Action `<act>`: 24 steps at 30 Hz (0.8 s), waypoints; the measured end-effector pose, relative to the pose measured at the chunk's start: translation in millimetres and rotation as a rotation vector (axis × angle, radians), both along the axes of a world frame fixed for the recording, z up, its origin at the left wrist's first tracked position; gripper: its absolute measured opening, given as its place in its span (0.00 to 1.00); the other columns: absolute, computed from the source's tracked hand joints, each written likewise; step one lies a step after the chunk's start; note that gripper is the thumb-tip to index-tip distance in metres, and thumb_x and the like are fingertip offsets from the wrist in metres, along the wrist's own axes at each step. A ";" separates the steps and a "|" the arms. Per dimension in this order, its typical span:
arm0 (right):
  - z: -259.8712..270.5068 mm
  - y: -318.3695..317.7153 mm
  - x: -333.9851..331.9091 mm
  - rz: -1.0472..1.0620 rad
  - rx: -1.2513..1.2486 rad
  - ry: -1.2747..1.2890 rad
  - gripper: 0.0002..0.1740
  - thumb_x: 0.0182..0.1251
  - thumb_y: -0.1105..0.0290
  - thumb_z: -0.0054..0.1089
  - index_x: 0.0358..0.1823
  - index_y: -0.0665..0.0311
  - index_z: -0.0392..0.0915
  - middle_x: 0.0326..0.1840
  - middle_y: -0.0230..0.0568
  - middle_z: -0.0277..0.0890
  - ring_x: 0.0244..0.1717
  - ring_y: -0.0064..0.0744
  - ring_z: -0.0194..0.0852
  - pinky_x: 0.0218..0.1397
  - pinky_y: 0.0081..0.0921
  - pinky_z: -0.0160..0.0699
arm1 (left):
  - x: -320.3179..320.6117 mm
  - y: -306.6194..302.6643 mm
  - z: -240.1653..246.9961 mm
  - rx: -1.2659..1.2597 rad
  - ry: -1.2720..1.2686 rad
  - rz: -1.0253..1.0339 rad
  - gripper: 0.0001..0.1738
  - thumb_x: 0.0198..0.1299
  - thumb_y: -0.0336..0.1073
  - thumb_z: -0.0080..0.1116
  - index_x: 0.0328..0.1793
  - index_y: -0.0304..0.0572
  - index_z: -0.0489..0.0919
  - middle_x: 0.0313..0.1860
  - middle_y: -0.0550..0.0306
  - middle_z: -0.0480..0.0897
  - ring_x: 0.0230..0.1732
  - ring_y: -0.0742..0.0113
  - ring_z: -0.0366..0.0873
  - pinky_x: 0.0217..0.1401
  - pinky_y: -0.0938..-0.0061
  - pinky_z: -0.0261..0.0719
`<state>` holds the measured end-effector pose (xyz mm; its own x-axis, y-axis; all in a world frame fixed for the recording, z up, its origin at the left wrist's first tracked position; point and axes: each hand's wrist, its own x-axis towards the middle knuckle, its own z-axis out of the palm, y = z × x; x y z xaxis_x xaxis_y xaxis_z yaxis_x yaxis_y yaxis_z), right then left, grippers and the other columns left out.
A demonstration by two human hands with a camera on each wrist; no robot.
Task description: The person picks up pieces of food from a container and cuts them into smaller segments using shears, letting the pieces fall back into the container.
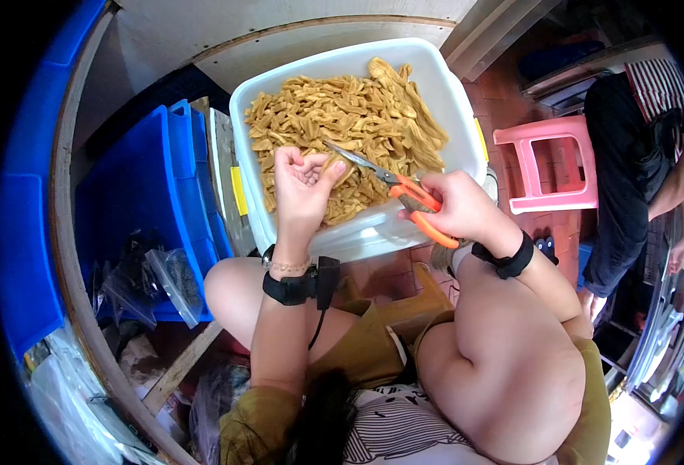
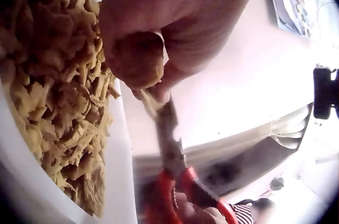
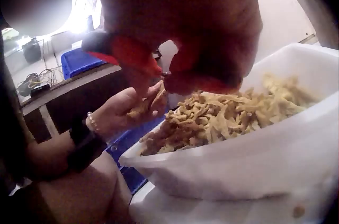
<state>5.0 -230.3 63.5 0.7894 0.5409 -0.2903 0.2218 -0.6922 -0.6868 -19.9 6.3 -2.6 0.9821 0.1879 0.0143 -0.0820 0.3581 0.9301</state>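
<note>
My left hand (image 1: 302,186) is over the near left part of a white plastic tub (image 1: 365,245), pinching a yellow-brown, limp piece (image 2: 149,102) between thumb and fingers. Most of that piece is hidden by the hand. Orange-handled scissors (image 1: 418,195) are gripped in my right hand (image 1: 464,205) above the tub's near right part. Their blades (image 1: 367,163) point left, with the tips right at the left fingers and the pinched piece. Below, the tub holds a heap of wrinkled yellow-brown strips (image 1: 303,116), with larger uncut-looking pieces (image 1: 413,108) at its right side.
Blue plastic crates (image 1: 137,186) stand on the left, with clear plastic bags (image 1: 175,279) in one. A pink stool (image 1: 547,167) is to the right, beside another person in dark trousers (image 1: 621,178). A yellow-brown stool (image 1: 412,298) lies between my legs.
</note>
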 end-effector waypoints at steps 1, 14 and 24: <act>-3.0 -1.2 0.5 -0.009 0.004 -0.045 0.22 0.52 0.56 0.75 0.23 0.66 0.74 0.13 0.41 0.66 0.15 0.27 0.60 0.22 0.29 0.63 | 0.9 1.9 -0.4 0.017 0.034 0.007 0.25 0.58 0.18 0.62 0.43 0.46 0.55 0.37 0.50 0.81 0.38 0.75 0.77 0.44 0.81 0.76; 6.1 -4.7 4.4 -0.103 0.040 -0.037 0.31 0.50 0.43 0.73 0.23 0.67 0.72 0.16 0.45 0.67 0.18 0.39 0.66 0.25 0.32 0.66 | 3.2 15.4 6.0 -0.207 0.136 0.137 0.13 0.64 0.27 0.61 0.53 0.36 0.73 0.44 0.57 0.81 0.48 0.75 0.78 0.54 0.82 0.75; 8.3 0.2 4.6 0.029 -0.033 -0.001 0.33 0.50 0.39 0.70 0.23 0.66 0.71 0.16 0.49 0.68 0.20 0.47 0.70 0.26 0.37 0.67 | -0.6 5.9 12.9 -0.300 0.154 0.149 0.12 0.64 0.26 0.59 0.53 0.34 0.75 0.44 0.58 0.80 0.46 0.76 0.76 0.52 0.82 0.74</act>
